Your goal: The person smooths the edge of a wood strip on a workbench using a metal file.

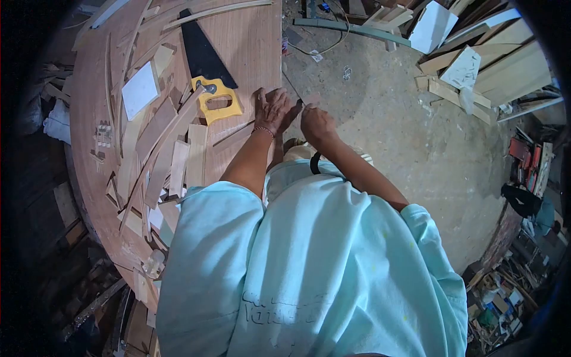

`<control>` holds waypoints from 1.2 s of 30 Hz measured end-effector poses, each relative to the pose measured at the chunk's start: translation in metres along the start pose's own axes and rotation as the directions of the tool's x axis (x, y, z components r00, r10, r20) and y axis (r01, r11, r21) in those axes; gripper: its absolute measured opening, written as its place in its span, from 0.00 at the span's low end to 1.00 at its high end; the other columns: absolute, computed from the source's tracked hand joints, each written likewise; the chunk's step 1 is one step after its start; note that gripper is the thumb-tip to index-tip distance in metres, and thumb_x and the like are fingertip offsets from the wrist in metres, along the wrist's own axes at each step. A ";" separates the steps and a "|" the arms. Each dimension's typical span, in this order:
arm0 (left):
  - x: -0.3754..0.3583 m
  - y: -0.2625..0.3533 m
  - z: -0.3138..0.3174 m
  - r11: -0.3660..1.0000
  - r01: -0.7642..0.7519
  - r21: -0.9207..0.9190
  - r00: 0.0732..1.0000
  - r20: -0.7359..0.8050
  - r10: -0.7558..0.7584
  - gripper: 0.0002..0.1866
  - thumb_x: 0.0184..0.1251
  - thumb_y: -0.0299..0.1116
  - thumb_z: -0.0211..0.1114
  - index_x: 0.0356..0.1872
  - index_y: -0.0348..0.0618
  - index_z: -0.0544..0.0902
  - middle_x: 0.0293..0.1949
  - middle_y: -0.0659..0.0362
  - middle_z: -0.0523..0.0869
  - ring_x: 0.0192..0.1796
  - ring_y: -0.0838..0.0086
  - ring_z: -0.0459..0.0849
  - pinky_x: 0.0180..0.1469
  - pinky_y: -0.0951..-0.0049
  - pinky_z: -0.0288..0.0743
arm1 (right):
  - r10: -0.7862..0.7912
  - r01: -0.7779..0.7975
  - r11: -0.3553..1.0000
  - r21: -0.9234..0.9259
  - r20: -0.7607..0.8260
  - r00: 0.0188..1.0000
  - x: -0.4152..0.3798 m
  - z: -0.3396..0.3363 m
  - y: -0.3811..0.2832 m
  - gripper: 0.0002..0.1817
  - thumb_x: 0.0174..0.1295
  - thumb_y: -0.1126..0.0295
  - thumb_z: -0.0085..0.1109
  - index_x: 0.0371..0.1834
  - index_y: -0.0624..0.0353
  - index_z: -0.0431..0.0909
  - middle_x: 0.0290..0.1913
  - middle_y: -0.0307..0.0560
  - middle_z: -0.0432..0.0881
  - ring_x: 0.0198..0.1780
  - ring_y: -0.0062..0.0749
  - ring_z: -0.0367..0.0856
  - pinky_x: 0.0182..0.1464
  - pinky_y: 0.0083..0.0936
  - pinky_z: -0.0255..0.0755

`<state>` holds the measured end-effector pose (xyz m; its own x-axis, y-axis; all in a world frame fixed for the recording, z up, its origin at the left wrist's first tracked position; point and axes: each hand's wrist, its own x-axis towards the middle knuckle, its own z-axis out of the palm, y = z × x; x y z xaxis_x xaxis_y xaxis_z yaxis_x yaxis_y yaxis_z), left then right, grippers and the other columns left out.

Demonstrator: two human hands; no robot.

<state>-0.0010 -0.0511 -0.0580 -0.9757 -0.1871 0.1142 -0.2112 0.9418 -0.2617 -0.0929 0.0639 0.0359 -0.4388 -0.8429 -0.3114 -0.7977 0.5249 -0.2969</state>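
Note:
My left hand (273, 110) lies at the right edge of the wooden table (253, 44), its fingers spread over the edge. Just right of it, beyond the edge, my right hand (319, 126) is closed, with a slight blur at the fingers. A thin dark rod-like tool (292, 85) runs up and left from its fingertips; its exact kind I cannot tell. Close to my left hand lies a handsaw with a black blade (202, 50) and a yellow handle (229, 110). A narrow wooden strip (233, 137) sits beside my left wrist.
Wood offcuts (178, 160) and a white block (140, 91) cover the table's left part. Boards (505, 71) lean at the upper right above the concrete floor (440, 172). A green-grey strip (351, 30) lies on the floor, and scrap (499, 303) is heaped at lower right.

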 end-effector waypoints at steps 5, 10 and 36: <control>0.013 0.003 -0.048 0.914 0.222 -0.339 0.952 0.277 -0.129 0.20 0.55 0.44 0.42 0.38 0.40 0.73 0.50 0.58 0.67 0.58 0.75 0.56 0.57 0.51 0.39 | 0.148 -0.149 0.989 0.002 0.129 0.981 -0.035 -0.027 0.002 0.08 0.49 0.71 0.43 0.25 0.65 0.70 0.25 0.53 0.76 0.30 0.43 0.77 0.31 0.32 0.71; 0.007 0.003 -0.023 0.916 0.166 -0.365 0.972 0.217 -0.089 0.21 0.55 0.46 0.42 0.39 0.40 0.73 0.50 0.59 0.67 0.58 0.75 0.56 0.57 0.51 0.39 | -0.070 0.070 0.998 0.002 -0.007 0.998 0.000 -0.006 0.002 0.09 0.49 0.70 0.43 0.28 0.65 0.69 0.25 0.54 0.76 0.30 0.44 0.77 0.31 0.31 0.71; 0.006 0.003 -0.023 0.952 0.154 -0.263 0.954 0.289 -0.074 0.21 0.56 0.46 0.41 0.42 0.43 0.71 0.51 0.58 0.67 0.58 0.74 0.56 0.57 0.51 0.38 | 0.007 -0.010 0.997 0.082 0.028 1.000 -0.001 -0.005 0.004 0.08 0.50 0.71 0.40 0.25 0.64 0.68 0.24 0.54 0.76 0.29 0.43 0.77 0.29 0.31 0.71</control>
<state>-0.0065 -0.0430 -0.0363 -0.9325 -0.3292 -0.1487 -0.3358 0.9417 0.0208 -0.0977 0.0657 0.0398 -0.4327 -0.8354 -0.3390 -0.7566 0.5409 -0.3673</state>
